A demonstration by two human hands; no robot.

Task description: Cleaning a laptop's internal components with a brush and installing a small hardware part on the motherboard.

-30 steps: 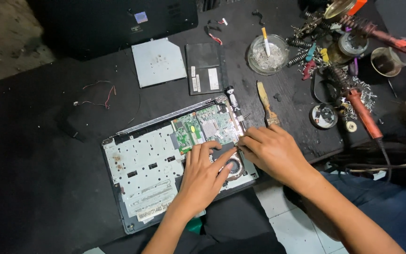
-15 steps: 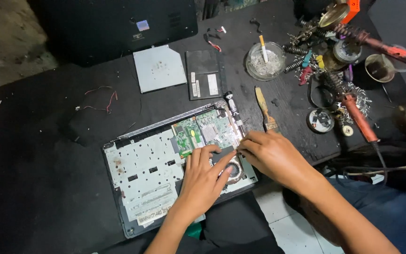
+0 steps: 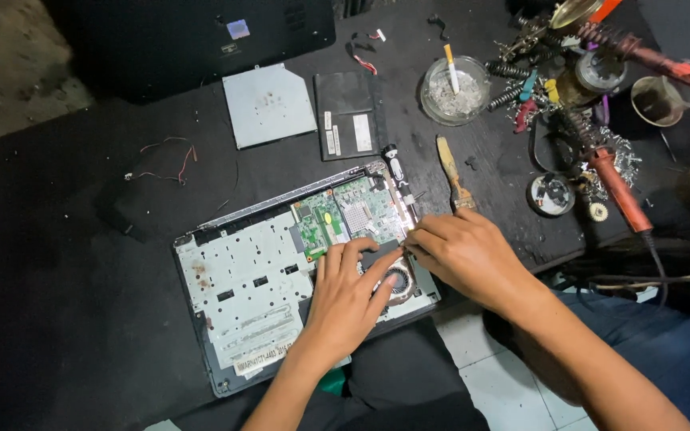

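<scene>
opened laptop base (image 3: 281, 295), grey perforated metal plate in a black plastic shell, lies tilted on the black worktop (image 3: 57, 319), overhanging the near edge by the person's lap. left hand (image 3: 349, 299) rests flat, fingers spread, on the round copper-toned cooling fan (image 3: 398, 281) and the green circuit board (image 3: 345, 219); it grips nothing. right hand (image 3: 465, 255) is curled, fingertips pinched at the board's right edge; whether it holds a small part, cannot tell.

risks: bare fingers on the exposed board could mean static or smudged contacts. palm pressure could flex the board or snag fan blades. the overhang could let the base tip. the red-handled soldering iron (image 3: 620, 191) and loose coiled springs (image 3: 513, 84) sit near the right forearm, so an elbow swing could knock them. the wood-handled bristle brush (image 3: 453, 172) lies just beside the hinge.
</scene>
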